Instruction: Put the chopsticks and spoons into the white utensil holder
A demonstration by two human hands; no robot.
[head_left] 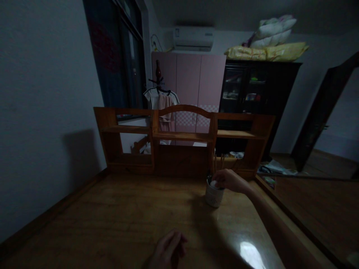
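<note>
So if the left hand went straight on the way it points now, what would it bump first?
Probably the cup at the right hand. But the left hand is curled, so its line is rough, and depth is hard to judge.

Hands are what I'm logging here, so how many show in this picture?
2: the right hand at the mouth of the cup on the desk, and the left hand near the picture's bottom edge.

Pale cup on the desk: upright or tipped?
Upright. The cup stands with its base on the desk and its rim uppermost; the right hand is at its mouth.
</note>
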